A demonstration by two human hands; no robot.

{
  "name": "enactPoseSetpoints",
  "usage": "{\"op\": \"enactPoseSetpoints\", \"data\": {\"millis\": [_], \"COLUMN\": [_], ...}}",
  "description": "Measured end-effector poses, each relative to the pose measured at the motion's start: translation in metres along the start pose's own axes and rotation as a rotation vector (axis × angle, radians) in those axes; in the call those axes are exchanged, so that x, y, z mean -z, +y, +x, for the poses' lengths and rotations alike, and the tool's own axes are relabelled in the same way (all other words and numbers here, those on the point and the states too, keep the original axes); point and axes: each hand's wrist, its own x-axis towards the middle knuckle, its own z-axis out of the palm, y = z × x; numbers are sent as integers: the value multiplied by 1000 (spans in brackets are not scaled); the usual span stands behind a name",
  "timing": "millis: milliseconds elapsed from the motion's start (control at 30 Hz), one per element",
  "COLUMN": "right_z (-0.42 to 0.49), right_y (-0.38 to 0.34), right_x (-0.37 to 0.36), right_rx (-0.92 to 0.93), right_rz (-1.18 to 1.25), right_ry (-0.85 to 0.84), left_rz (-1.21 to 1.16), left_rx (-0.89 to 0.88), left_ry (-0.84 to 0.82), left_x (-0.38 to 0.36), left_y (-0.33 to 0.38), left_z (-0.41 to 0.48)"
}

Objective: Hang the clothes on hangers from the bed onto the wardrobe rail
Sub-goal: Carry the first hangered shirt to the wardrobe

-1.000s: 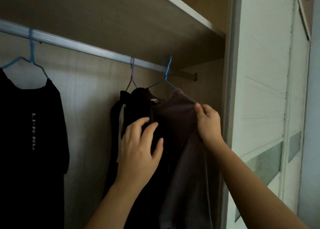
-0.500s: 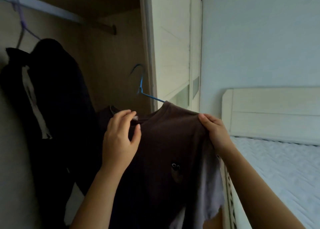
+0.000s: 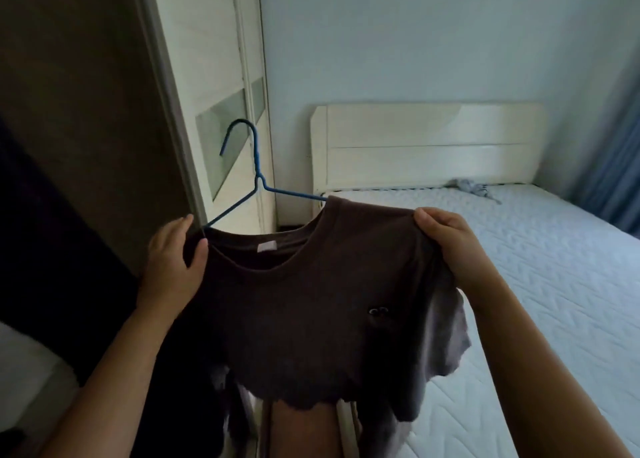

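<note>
You hold a dark brown short-sleeved T-shirt [image 3: 311,312] on a thin blue wire hanger [image 3: 258,177], one hand at each shoulder.
Your left hand [image 3: 173,260] grips its left shoulder, fingers curled round the cloth; your right hand [image 3: 450,246] pinches the right shoulder. The shirt hangs in mid-air, its hook upright and free, before the white sliding wardrobe door [image 3: 207,76]. Beyond lies the white quilted mattress [image 3: 519,267], with a crumpled grey cloth [image 3: 474,187] near the cream wooden headboard [image 3: 426,145].

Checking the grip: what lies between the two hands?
Head view: the brown T-shirt on its blue hanger spans between left hand and right hand.
</note>
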Motion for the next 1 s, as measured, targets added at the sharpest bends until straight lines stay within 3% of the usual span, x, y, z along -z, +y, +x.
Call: {"op": "enactPoseSetpoints", "data": {"millis": [200,367,633,833,1000], "right_z": [-61,-104,-163,-202,-228], "right_y": [-16,-15,23,32,41], "right_x": [47,71,128,135,130], "right_rx": [-48,-99,-204,-299,-320], "right_rz": [-6,25,-622,-817,-836], "right_ry": [173,206,310,334,477], "left_rz": [-82,-242,-257,-249,-226], "left_rx": [-16,37,-48,-187,-270], "left_ry": [-112,-150,-139,-114,-130], "left_x": [-34,-50,-60,-47,-46], "left_y": [19,44,76,94,107], "left_z": [-20,-44,-100,-119,-134]}}
